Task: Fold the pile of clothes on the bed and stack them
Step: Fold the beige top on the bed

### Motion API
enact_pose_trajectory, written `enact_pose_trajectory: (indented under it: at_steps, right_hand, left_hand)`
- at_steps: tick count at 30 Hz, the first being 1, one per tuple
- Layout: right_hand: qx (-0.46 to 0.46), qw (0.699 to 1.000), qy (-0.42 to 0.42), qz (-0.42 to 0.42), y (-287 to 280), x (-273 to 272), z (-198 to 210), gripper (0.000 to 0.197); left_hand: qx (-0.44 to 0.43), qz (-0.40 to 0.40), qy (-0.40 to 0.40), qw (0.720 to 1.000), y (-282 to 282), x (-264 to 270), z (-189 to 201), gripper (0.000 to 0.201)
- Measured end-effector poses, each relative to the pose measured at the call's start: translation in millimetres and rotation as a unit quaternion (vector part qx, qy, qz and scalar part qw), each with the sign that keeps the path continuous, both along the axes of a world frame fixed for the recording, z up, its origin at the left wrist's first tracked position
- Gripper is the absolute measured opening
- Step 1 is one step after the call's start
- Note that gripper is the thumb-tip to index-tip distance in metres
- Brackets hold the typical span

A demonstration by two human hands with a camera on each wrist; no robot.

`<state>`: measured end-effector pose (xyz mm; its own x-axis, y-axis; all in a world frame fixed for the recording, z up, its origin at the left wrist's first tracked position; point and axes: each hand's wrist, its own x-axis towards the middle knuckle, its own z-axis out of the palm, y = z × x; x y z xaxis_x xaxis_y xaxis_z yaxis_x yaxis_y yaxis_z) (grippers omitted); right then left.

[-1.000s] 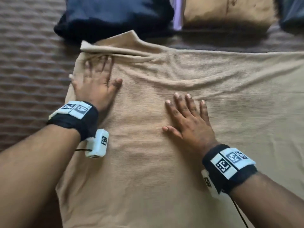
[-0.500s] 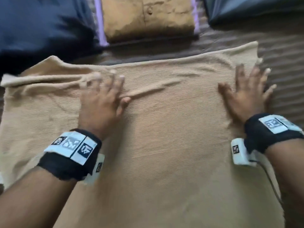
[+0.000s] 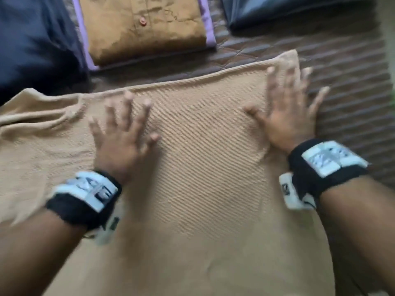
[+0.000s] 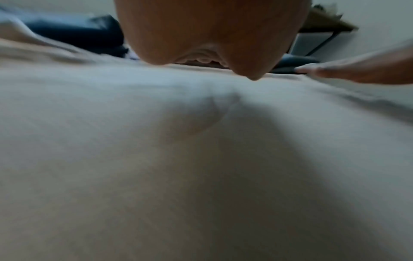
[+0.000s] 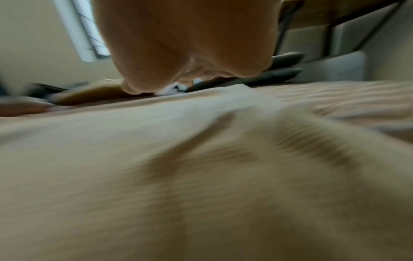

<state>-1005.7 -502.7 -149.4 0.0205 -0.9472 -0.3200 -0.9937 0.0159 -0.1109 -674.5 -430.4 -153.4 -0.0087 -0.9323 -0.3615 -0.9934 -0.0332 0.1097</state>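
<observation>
Both hands, left hand (image 3: 119,144) and right hand (image 3: 290,116), press flat on tan garment (image 3: 203,189).

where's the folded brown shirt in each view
Head: folded brown shirt top centre, beyond the tan garment.
Left wrist: not visible, the palm blocks that spot.
Right wrist: blurred brown slab at middle left.
Shared landmark: the tan garment.

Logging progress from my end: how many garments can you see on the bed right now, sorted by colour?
Tan ribbed knit garment, spread flat under both hands: 1
Mustard-brown folded buttoned shirt: 1
Lilac folded fabric under that shirt: 1
Dark navy fabric items, top left and top right, kind unclear: 2
Total: 5
</observation>
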Motion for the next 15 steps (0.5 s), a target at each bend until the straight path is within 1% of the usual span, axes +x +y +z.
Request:
enact_pose_trajectory:
  at_steps: [1, 2, 4, 6, 8, 10, 12, 13, 14, 15]
  right_hand:
    - [0.025, 0.999, -0.014, 0.045, 20.1, 16.8, 1.9, 0.095]
    - [0.056, 0.994, -0.031, 0.087, 45.5, 35.3, 1.9, 0.093]
    - [0.071, 0.987, -0.061, 0.132, 98.8, 58.1, -5.3, 0.087]
    - [0.070, 0.990, -0.047, 0.115, 134.2, 38.9, -19.5, 0.086]
    - [0.050, 0.996, 0.000, 0.070, 149.8, -11.2, -28.9, 0.087]
    - [0.031, 0.998, 0.046, 0.000, 153.2, -64.4, -28.1, 0.090]
    - [0.021, 0.996, 0.057, -0.061, 155.4, -95.1, -20.8, 0.092]
    - [0.009, 0.997, 0.055, -0.062, 159.4, -97.2, -16.7, 0.092]
    - [-0.001, 0.998, 0.051, -0.033, 164.7, -89.7, -12.9, 0.092]
    - [-0.011, 0.999, 0.042, 0.021, 175.6, -77.6, -11.9, 0.091]
  left_hand:
    - [0.007, -0.018, 0.030, 0.999, 20.9, -26.4, -3.0, 0.070]
    - [0.013, -0.019, 0.061, 0.998, 43.2, -51.8, -6.4, 0.068]
    - [0.037, 0.019, 0.112, 0.993, 85.9, -91.9, -10.8, 0.066]
    - [0.050, 0.065, 0.113, 0.990, 121.4, -105.6, -17.6, 0.067]
    - [0.040, 0.088, 0.088, 0.991, 141.3, -97.9, -24.3, 0.068]
    - [0.025, 0.073, 0.065, 0.995, 149.8, -86.8, -27.6, 0.071]
    - [0.011, 0.055, 0.054, 0.997, 154.1, -85.9, -30.2, 0.073]
    - [0.009, 0.056, 0.048, 0.997, 156.9, -89.8, -30.2, 0.074]
    - [0.008, 0.059, 0.043, 0.997, 159.5, -95.1, -30.6, 0.074]
    - [0.011, 0.062, 0.040, 0.997, 165.6, -101.2, -30.1, 0.076]
